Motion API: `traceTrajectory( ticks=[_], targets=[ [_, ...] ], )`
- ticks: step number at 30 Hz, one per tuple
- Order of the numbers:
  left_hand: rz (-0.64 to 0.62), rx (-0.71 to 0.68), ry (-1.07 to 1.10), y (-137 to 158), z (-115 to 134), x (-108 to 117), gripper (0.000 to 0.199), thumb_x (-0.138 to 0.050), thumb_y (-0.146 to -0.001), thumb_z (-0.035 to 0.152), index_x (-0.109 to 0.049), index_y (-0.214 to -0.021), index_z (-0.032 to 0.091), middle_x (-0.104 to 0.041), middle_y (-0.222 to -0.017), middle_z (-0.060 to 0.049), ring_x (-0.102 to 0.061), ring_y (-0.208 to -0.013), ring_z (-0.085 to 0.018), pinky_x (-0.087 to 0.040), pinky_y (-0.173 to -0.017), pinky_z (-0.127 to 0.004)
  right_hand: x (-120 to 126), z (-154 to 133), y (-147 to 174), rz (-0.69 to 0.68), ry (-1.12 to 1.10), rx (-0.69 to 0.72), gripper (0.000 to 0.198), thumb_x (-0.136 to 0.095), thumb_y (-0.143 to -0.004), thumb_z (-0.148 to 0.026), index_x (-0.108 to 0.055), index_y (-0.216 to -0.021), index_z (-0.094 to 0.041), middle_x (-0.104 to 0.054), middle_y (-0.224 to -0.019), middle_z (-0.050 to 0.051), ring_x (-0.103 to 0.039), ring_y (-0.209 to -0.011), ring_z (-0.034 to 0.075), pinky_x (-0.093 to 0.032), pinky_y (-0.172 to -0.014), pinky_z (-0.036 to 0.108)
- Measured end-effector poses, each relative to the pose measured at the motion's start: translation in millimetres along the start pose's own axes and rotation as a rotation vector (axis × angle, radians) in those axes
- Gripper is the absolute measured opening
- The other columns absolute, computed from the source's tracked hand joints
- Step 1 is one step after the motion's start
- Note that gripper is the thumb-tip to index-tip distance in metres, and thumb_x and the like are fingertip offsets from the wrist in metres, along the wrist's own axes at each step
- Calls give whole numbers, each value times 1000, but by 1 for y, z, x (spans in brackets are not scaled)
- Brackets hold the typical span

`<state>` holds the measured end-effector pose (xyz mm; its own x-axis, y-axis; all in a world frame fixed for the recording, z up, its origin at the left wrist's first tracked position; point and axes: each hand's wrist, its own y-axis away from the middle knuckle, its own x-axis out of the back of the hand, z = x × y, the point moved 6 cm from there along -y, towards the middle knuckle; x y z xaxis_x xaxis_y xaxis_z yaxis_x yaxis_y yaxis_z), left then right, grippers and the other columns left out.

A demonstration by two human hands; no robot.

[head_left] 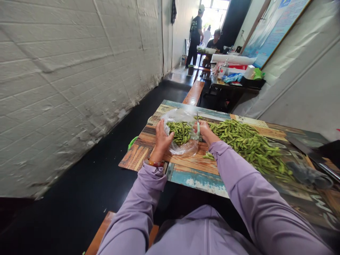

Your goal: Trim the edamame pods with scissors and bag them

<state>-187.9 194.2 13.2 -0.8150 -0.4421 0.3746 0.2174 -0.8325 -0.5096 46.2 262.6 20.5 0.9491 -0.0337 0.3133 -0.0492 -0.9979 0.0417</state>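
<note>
A clear plastic bag [183, 148] lies on the wood-patterned table, its mouth spread wide, with green soybean pods [181, 132] inside. My left hand [161, 137] cups the bag's left side, fingers stretched and thumb apart, touching the plastic. At the bag's right side, my right hand [203, 129] is closed around scissors [198, 128] with pale green handles, blades pointing up and away from me. Whether those fingers also pinch the plastic is hard to tell. To the right, a large heap of loose soybean pods [244, 141] spreads over the table, partly behind my right forearm.
The table [193, 173] has its left edge near my left hand. A dark grey crumpled item [309, 175] lies at right. Beyond are a bench [194, 92], a cluttered second table [233, 83] and people near the doorway. A white wall [66, 71] runs along the left.
</note>
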Motion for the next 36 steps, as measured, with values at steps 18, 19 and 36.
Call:
traceTrajectory(
  ticks=[18, 19, 36],
  targets=[
    [36, -30, -76, 1, 2, 2, 75, -64, -68, 15, -49, -141, 14, -42, -150, -18, -34, -144, -33, -22, -123, -47, 18, -6, 22, 68, -382, -46, 35, -76, -59, -28, -49, -79, -22, -48, -54, -11, -51, -43, 8, -36, -37, 17],
    [47, -40, -111, 2, 4, 5, 74, -66, -69, 17, -49, -141, 14, -40, -152, -19, -32, -145, -34, -21, -123, -48, 21, -3, 24, 75, -391, -48, 36, -77, -59, -30, -49, -79, -22, -49, -55, -11, -52, -43, 8, -37, -38, 17],
    [-563, -503, -576, 44, 60, -54, 42, -53, -92, 33, -63, -131, 22, -52, -150, -11, -38, -145, -30, -23, -121, -50, 135, 71, 141, 160, -482, -63, 52, -82, -63, -56, -65, -96, -19, -66, -76, -3, -55, -47, 7, -43, -39, 18]
  ],
)
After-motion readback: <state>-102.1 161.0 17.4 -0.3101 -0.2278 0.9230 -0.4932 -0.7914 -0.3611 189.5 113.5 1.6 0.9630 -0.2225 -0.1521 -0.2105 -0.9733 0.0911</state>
